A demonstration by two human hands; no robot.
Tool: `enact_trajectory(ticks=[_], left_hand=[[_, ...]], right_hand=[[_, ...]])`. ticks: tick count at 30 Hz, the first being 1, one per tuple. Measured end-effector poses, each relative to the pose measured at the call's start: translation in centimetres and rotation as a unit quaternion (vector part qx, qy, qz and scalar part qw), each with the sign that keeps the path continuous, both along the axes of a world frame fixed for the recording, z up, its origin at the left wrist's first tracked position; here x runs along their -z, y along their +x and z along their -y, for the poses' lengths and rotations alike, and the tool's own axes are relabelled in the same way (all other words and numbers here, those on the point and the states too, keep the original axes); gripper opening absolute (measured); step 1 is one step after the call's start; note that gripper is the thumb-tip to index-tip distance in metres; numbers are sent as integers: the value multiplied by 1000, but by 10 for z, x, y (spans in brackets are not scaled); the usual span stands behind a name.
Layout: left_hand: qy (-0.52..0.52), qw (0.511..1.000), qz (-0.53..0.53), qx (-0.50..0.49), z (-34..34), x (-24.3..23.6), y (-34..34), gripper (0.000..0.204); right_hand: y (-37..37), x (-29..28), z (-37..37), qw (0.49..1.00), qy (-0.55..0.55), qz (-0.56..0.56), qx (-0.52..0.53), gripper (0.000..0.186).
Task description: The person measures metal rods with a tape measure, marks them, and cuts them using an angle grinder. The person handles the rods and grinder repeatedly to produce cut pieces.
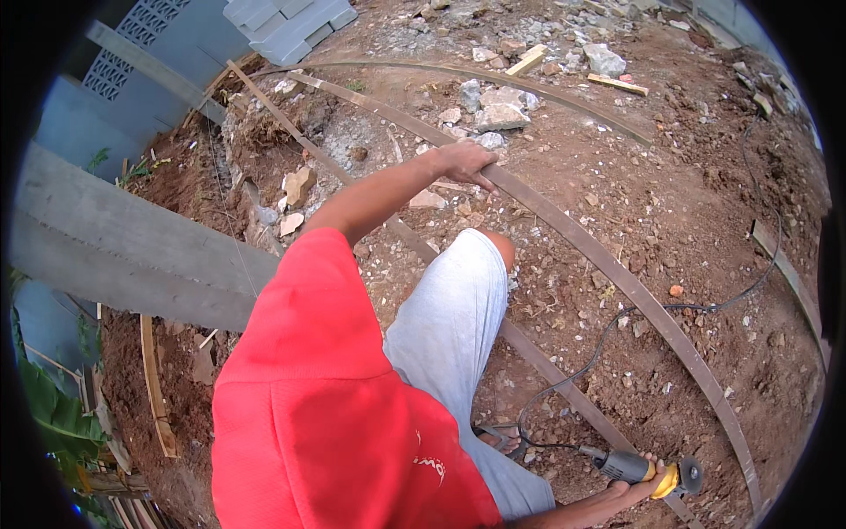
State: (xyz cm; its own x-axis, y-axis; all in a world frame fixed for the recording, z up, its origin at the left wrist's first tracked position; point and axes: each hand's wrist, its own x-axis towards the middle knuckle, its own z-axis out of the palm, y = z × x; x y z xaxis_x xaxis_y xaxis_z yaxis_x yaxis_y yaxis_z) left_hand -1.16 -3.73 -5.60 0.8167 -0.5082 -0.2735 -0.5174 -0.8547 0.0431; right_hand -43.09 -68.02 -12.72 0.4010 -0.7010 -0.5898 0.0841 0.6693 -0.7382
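My left hand [470, 165] is closed around a long brown bar [617, 275]; whether it is wood or metal I cannot tell. The bar runs from the upper left to the lower right and looks curved in this wide view. At the lower right, my right hand [636, 490] grips an angle grinder [617, 465] with a dark grey body and a yellow head. Its round disc [690, 476] is close to a second brown bar [551, 374], which passes beneath my bent leg. I cannot tell whether they touch.
A black power cord [608, 330] trails from the grinder across stony brown soil. Broken concrete chunks [502, 115] and short wood pieces [619, 85] are scattered beyond my left hand. A large grey concrete beam [132, 242] stands at left, with stacked grey blocks [286, 31] at the back.
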Motion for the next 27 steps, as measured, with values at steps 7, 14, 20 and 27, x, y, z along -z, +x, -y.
enact_trajectory(ticks=[7, 14, 20, 27], left_hand=[[-54, 982, -92, 157, 183, -47, -40, 98], [-280, 940, -63, 184, 447, -3, -110, 60], [-457, 834, -91, 296, 474, -43, -83, 40], [-201, 975, -54, 76, 153, -7, 34, 79]], right_hand=[[18, -11, 4, 997, -57, 12, 51, 17], [20, -43, -12, 981, -108, 95, 127, 15], [1, -65, -17, 980, -76, 50, 178, 19], [9, -59, -30, 978, -70, 79, 180, 19]])
